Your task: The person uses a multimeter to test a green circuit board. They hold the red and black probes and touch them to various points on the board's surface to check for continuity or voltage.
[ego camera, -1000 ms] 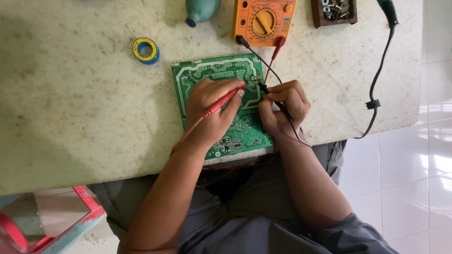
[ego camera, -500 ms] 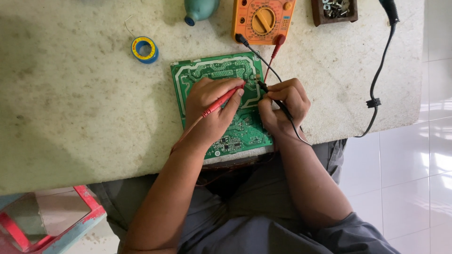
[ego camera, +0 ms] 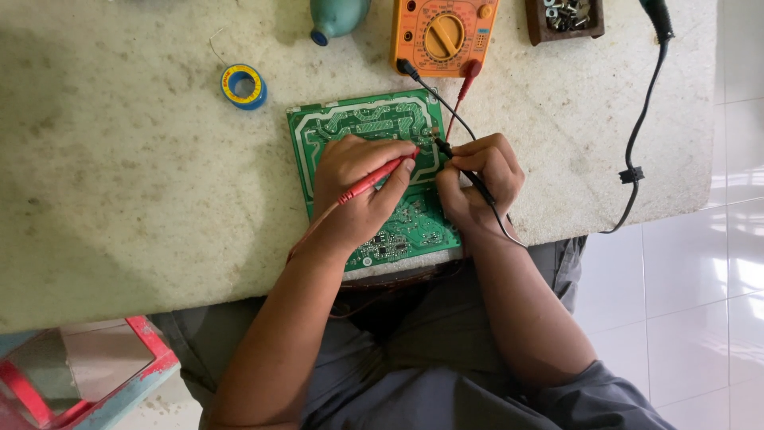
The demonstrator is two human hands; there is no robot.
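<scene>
Pale stone table (ego camera: 119, 199): left hand (ego camera: 354, 187) pinches red probe (ego camera: 374, 180), right hand (ego camera: 477, 179) black probe (ego camera: 465, 169), tips hidden on green board (ego camera: 358, 123)

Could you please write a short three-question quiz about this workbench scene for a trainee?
1. True or false: the left hand holds the red probe.
2. Which thing lies left of the circuit board on the table? A) a roll of solder B) a hammer C) a cup
3. Fill in: the right hand holds the ____ probe.

Key: 1 true; both probe tips meet over the board. 2 A; it is blue and yellow. 3 black; its lead runs up to the orange meter.
</scene>
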